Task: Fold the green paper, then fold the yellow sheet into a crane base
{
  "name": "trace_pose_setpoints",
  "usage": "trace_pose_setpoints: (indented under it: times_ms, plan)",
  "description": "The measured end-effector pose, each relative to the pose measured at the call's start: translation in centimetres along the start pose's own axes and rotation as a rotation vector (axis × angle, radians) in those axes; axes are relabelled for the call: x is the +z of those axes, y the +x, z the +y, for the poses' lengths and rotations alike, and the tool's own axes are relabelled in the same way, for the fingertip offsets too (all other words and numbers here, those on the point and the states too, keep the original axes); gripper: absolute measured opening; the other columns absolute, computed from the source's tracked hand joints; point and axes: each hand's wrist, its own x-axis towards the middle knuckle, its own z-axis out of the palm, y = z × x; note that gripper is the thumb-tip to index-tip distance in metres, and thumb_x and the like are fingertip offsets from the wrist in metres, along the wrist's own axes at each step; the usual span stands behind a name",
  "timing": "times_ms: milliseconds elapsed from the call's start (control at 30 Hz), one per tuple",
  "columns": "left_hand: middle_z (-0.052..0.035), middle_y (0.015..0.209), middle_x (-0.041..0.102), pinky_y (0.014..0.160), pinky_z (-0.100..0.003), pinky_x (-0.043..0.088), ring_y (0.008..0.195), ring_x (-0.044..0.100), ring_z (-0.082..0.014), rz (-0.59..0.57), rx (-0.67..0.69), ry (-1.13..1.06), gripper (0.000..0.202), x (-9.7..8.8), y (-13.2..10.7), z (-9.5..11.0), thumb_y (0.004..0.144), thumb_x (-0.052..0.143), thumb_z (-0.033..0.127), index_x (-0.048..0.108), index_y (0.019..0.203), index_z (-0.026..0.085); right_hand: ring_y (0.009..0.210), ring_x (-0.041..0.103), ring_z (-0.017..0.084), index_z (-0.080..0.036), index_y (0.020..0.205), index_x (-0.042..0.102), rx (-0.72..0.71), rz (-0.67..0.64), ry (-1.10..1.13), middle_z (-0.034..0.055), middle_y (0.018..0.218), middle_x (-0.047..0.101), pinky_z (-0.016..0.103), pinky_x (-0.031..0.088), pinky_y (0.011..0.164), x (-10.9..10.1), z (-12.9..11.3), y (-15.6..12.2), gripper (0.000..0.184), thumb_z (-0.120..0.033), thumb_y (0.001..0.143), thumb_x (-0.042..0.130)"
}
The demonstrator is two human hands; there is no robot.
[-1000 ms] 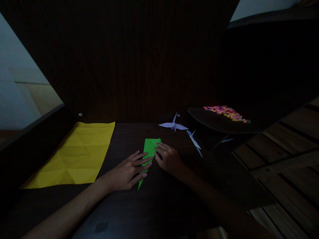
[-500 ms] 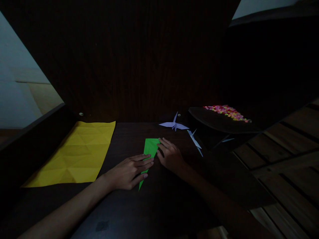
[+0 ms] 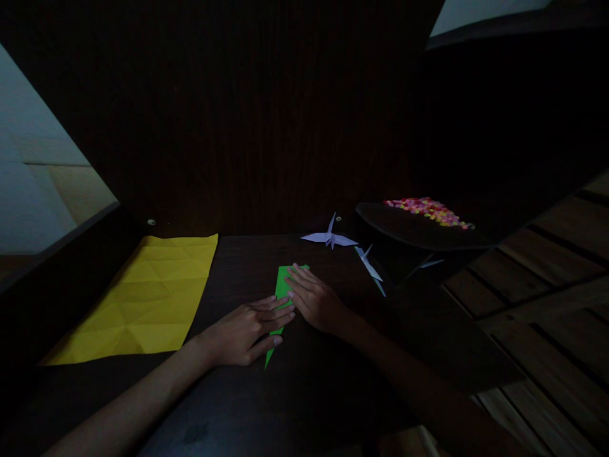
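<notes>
A folded piece of green origami paper [image 3: 281, 282] lies flat on the dark wooden table [image 3: 228, 406], its narrow point towards me. My left hand [image 3: 250, 330] rests over its lower half, fingers stretched across the paper. On the upper right part lies my right hand [image 3: 316, 298], its fingers extended and pressing on the paper; they hide much of that corner. The fingertips of both hands nearly meet at the middle of the sheet. Beyond my right hand sit a purple paper crane [image 3: 330, 238] and a pale blue folded paper figure [image 3: 370, 263].
A creased yellow sheet [image 3: 157, 285] covers the table's left side. Small pink, red and yellow pieces [image 3: 431, 211] are heaped on a rounded dark shelf [image 3: 399, 231] at the right. A dark upright panel [image 3: 247, 127] closes off the back.
My right hand has slid left over the green paper, from its right edge onto its upper part. My left hand has stayed almost in place. The view has shifted slightly.
</notes>
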Motion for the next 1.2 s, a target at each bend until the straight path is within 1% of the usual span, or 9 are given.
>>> trace_pose_setpoints:
  times_ms: [167,233,300,400,500,700,800,933,1200]
  plan:
    - [-0.0147,0.134,0.064,0.113,-0.049,0.041,0.131,0.055,-0.0298,-0.001,-0.007,-0.02,0.043,0.3,0.3,1.3,0.099,0.05,0.034,0.056,0.138,0.016,0.148,0.029,0.024,-0.005,0.145,0.046,-0.142,-0.139,0.172,0.0185,0.15,0.046,0.048,0.032,0.12,-0.2,-1.2,0.0,0.047,-0.029,0.105,0.037]
    - [-0.0155,0.129,0.067,0.111,-0.048,0.043,0.127,0.058,-0.0302,0.006,-0.011,-0.012,0.04,0.4,0.3,1.6,0.099,0.051,0.033,0.06,0.133,0.015,0.148,0.027,0.023,-0.003,0.146,0.044,-0.161,-0.185,0.201,0.0202,0.151,0.044,0.046,0.03,0.121,0.0,-1.3,-0.1,0.049,-0.029,0.105,0.036]
    - [-0.0167,0.13,0.067,0.11,-0.046,0.045,0.127,0.058,-0.0298,0.005,-0.012,0.003,0.04,0.6,0.4,1.7,0.099,0.05,0.033,0.06,0.132,0.013,0.148,0.027,0.023,-0.002,0.146,0.043,-0.162,-0.216,0.198,0.0207,0.151,0.043,0.045,0.029,0.121,0.3,-1.1,-0.2,0.048,-0.027,0.106,0.035]
    - [-0.0183,0.136,0.062,0.112,-0.045,0.043,0.132,0.053,-0.0292,-0.002,-0.014,0.021,0.043,0.7,0.3,1.8,0.1,0.048,0.033,0.056,0.136,0.011,0.148,0.027,0.023,-0.005,0.146,0.044,-0.118,-0.217,0.156,0.0189,0.153,0.041,0.046,0.029,0.121,0.5,-0.8,-0.3,0.047,-0.025,0.105,0.035]
    - [-0.0189,0.14,0.058,0.113,-0.046,0.042,0.136,0.05,-0.0296,0.004,-0.014,0.018,0.045,0.6,0.3,1.7,0.099,0.049,0.033,0.054,0.138,0.011,0.148,0.028,0.024,-0.008,0.147,0.044,-0.065,-0.199,0.112,0.0169,0.154,0.04,0.048,0.032,0.12,0.4,-0.5,-0.3,0.046,-0.024,0.104,0.037]
    - [-0.0191,0.147,0.051,0.115,-0.047,0.04,0.141,0.043,-0.0295,0.009,0.004,-0.016,0.048,0.4,0.4,1.7,0.1,0.05,0.032,0.051,0.143,0.011,0.149,0.026,0.026,-0.009,0.147,0.043,-0.055,-0.216,0.026,0.0169,0.156,0.036,0.051,0.031,0.119,0.0,-0.2,-0.3,0.046,-0.024,0.104,0.036]
    - [-0.0169,0.148,0.05,0.117,-0.046,0.038,0.141,0.042,-0.0282,0.012,0.013,-0.049,0.048,0.2,0.4,1.7,0.1,0.05,0.031,0.049,0.144,0.013,0.149,0.026,0.026,-0.011,0.149,0.041,-0.028,-0.246,-0.01,0.0149,0.157,0.035,0.052,0.03,0.119,-0.2,-0.1,-0.3,0.047,-0.024,0.104,0.036]
    - [-0.0145,0.149,0.05,0.118,-0.046,0.037,0.143,0.04,-0.027,0.022,0.015,-0.078,0.05,0.0,0.5,1.7,0.099,0.051,0.03,0.047,0.146,0.015,0.148,0.029,0.028,-0.009,0.149,0.041,0.013,-0.267,-0.039,0.0147,0.157,0.034,0.052,0.031,0.118,-0.1,0.2,-0.2,0.048,-0.026,0.104,0.035]
    - [-0.0154,0.151,0.046,0.12,-0.048,0.032,0.143,0.04,-0.026,0.006,-0.009,-0.09,0.052,0.0,0.4,1.7,0.1,0.051,0.032,0.044,0.148,0.014,0.146,0.033,0.027,-0.012,0.151,0.038,0.083,-0.221,-0.088,0.0152,0.156,0.037,0.054,0.032,0.117,0.2,1.5,-0.2,0.051,-0.03,0.103,0.039]
